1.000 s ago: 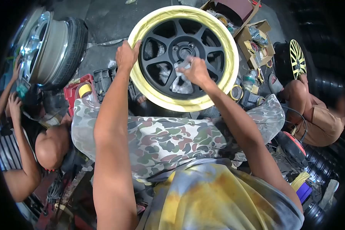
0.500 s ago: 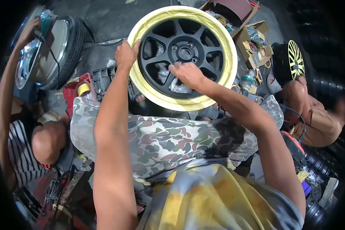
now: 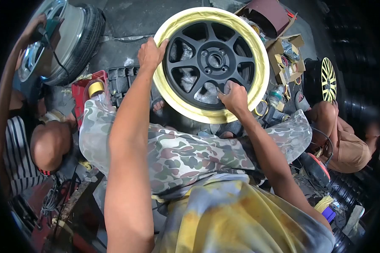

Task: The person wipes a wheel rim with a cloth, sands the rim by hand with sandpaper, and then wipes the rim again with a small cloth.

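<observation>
Leaning beyond the camouflage shorts (image 3: 177, 156), black alloy wheel (image 3: 215, 60) with yellow-masked lip, face and hub axis turned up toward the camera. Left hand (image 3: 151, 55) clamped over its left lip; right hand (image 3: 234, 98) curled against a lower spoke, contents unclear.

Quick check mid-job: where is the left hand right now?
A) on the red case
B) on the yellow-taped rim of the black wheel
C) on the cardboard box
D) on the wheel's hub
B: the left hand curls over the yellow-taped rim of the black wheel, at its left edge.
</observation>
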Demonstrator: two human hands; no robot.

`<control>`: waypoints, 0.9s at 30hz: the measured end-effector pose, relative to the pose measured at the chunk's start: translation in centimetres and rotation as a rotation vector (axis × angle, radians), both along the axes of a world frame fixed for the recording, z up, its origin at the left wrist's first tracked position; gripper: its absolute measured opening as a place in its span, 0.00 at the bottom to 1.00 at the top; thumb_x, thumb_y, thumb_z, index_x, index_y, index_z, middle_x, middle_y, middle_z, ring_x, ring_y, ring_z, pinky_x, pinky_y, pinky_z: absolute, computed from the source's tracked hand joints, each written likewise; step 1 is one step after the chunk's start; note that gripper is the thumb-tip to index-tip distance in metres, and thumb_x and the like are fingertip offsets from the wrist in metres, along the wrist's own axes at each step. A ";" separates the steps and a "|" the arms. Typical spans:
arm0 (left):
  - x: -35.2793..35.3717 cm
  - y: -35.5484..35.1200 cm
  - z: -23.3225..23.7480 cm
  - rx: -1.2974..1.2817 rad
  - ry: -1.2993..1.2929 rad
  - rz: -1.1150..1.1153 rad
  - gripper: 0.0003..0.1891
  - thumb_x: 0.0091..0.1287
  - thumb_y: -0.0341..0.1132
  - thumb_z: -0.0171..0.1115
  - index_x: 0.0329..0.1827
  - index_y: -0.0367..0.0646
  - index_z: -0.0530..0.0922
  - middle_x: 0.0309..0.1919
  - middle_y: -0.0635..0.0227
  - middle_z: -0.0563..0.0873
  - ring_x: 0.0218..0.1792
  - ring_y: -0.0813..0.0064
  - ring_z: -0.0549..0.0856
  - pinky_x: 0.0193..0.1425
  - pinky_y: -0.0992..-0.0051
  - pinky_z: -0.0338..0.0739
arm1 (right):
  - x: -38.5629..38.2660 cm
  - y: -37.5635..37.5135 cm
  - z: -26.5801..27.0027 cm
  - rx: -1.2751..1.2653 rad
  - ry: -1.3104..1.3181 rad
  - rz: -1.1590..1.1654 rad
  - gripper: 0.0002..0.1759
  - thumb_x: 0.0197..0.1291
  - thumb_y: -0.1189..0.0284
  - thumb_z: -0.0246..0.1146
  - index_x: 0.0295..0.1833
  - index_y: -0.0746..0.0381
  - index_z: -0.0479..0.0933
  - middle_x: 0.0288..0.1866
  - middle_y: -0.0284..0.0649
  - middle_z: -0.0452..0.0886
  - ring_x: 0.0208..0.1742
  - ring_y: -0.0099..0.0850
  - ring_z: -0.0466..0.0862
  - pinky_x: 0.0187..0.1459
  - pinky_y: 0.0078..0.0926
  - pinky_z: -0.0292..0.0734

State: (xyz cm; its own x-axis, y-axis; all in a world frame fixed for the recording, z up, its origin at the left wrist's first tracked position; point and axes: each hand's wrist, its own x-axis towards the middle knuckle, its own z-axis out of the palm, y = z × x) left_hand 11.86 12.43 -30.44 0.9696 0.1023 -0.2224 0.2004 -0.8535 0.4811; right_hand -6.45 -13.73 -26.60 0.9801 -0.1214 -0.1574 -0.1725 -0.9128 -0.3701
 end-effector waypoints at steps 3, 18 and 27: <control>0.4 -0.3 0.0 0.002 -0.010 -0.021 0.33 0.69 0.62 0.62 0.57 0.37 0.81 0.52 0.43 0.88 0.58 0.43 0.86 0.64 0.51 0.79 | 0.6 0.0 -0.4 0.050 -0.072 -0.049 0.21 0.52 0.61 0.78 0.37 0.65 0.77 0.31 0.53 0.86 0.37 0.56 0.87 0.40 0.53 0.80; 0.2 -0.1 -0.4 0.004 -0.024 -0.002 0.33 0.69 0.61 0.63 0.57 0.37 0.81 0.51 0.43 0.88 0.56 0.43 0.86 0.62 0.50 0.80 | 7.8 1.1 1.4 -0.101 -0.040 0.602 0.12 0.51 0.67 0.75 0.33 0.63 0.83 0.32 0.51 0.87 0.39 0.50 0.89 0.44 0.44 0.84; 0.5 0.0 -0.5 -0.052 -0.028 0.003 0.35 0.67 0.64 0.63 0.59 0.38 0.83 0.53 0.42 0.87 0.59 0.42 0.84 0.64 0.50 0.77 | 7.5 5.1 2.6 -0.281 -0.051 1.217 0.03 0.51 0.75 0.67 0.34 0.61 0.83 0.35 0.45 0.89 0.41 0.43 0.91 0.42 0.40 0.86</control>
State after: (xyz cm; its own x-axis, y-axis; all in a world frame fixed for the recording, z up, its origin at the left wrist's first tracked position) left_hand 12.35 12.47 -30.94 0.9752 0.0941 -0.2001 0.1886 -0.8269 0.5299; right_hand 1.07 -8.65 -24.05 0.4842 0.8439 -0.2312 0.8470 -0.5183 -0.1182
